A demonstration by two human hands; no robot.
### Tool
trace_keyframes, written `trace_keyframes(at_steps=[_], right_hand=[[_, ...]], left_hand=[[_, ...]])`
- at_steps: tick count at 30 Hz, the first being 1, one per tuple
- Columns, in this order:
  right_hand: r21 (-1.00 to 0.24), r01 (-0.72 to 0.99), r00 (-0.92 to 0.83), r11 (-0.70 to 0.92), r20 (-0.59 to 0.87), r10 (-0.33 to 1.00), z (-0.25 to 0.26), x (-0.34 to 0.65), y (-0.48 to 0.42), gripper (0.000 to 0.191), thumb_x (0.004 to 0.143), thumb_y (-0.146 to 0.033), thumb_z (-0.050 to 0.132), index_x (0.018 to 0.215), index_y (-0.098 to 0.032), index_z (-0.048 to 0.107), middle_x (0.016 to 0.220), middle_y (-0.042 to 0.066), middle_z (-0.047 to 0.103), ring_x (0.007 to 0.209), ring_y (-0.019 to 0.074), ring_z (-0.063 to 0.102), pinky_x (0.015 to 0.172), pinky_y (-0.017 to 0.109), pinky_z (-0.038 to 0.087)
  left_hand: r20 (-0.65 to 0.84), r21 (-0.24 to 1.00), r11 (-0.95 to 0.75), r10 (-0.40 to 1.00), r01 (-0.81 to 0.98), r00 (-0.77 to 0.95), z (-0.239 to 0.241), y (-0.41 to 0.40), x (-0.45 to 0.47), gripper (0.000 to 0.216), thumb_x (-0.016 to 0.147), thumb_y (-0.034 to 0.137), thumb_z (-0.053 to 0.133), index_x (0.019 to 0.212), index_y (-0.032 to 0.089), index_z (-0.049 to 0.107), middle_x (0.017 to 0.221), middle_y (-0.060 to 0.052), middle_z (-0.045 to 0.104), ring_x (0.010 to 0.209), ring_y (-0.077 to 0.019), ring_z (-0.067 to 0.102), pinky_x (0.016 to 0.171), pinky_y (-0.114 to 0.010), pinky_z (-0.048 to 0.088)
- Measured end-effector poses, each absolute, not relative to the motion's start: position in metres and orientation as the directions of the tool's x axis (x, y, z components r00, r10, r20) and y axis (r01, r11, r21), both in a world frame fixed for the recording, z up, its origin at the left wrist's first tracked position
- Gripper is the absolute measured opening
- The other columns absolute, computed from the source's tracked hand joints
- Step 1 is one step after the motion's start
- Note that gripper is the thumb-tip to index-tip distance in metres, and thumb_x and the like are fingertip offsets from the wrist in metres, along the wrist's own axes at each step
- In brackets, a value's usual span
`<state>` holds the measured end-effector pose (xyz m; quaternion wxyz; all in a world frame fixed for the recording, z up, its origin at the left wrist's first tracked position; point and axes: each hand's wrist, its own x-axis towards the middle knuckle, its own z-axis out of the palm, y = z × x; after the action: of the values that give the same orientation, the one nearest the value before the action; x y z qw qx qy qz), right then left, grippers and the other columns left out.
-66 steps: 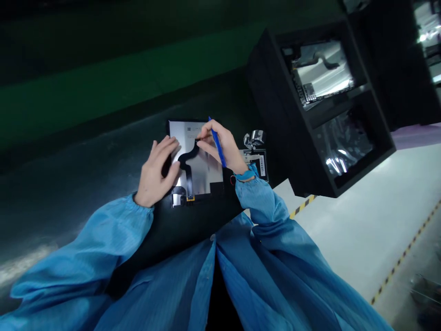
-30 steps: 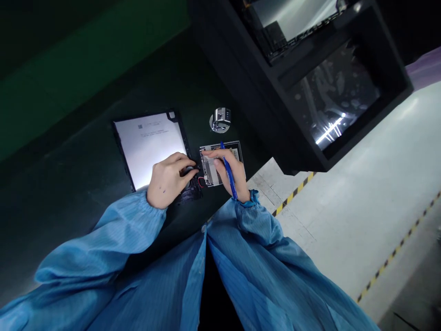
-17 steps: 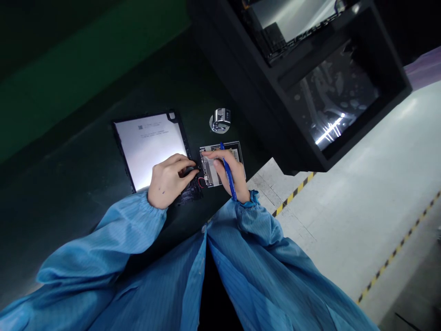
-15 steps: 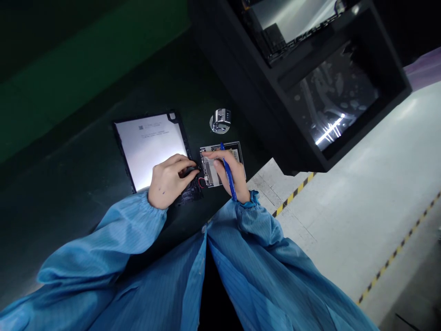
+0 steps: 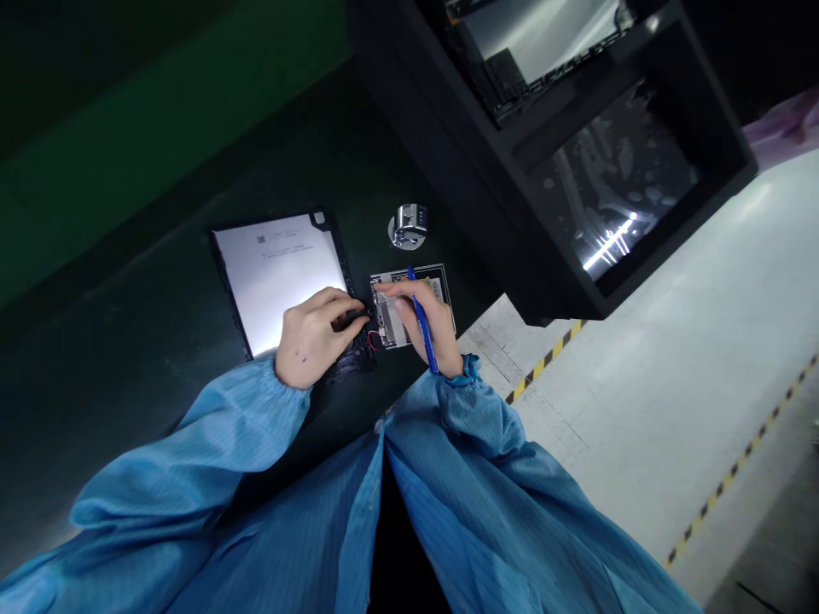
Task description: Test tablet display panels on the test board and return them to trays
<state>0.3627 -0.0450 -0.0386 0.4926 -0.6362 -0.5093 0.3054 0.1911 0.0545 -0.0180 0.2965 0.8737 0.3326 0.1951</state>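
A flat panel (image 5: 281,264) with a white, shiny face and dark border lies on the dark green tabletop. Over its lower right edge, my left hand (image 5: 318,334) has its thumb and fingers pinched together; whatever is between them is dark and hard to make out. To the right of the panel is a circuit board assembly (image 5: 390,315) with a red wire (image 5: 373,340) at its lower left. My right hand (image 5: 436,322) rests over this board, index fingertip at its upper left part. A blue pen (image 5: 423,327) is tucked in that hand, slanting across it.
Just beyond the board stands a chrome tally counter (image 5: 409,227). A large black rack (image 5: 531,170) with shiny sheets in its openings occupies the upper right. Pale floor (image 5: 640,367) with yellow-black tape lies right of the table. Purple cloth (image 5: 784,132) shows at the right edge.
Both hands keep nearly the same pose and place. The view has shifted very slightly, and the purple cloth at the right edge has changed shape.
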Motion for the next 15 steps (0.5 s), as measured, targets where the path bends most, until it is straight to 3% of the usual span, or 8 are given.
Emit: trace_keyframes(at_steps=[8,15], right_hand=[[-0.942,0.336,0.292,0.007,0.112,0.95,-0.039,0.3622,-0.0454,0.014,0.103,-0.028,0.048,0.11,-0.029,0.06,0.123,0.001,0.071,0.118,0.0177,0.065,0.105,0.039,0.051],[-0.913,0.407,0.242,0.024,0.133,0.961,-0.0342,0.3636,-0.0423,0.026,0.094,-0.013,0.053,0.113,-0.029,0.058,0.13,0.0,0.068,0.121,0.0195,0.062,0.106,0.04,0.049]], left_hand=[[0.12,0.654,-0.594,0.693,0.468,0.711,-0.0211,0.0553,0.1917,0.014,0.088,0.028,0.064,0.089,0.019,0.075,0.091,-0.005,0.074,0.074,-0.0177,0.067,0.07,-0.03,0.055],[0.129,0.638,-0.609,0.688,0.471,0.714,-0.0213,0.0559,0.1933,0.015,0.089,0.027,0.063,0.088,0.019,0.075,0.091,-0.005,0.074,0.077,-0.0185,0.069,0.072,-0.03,0.054]])
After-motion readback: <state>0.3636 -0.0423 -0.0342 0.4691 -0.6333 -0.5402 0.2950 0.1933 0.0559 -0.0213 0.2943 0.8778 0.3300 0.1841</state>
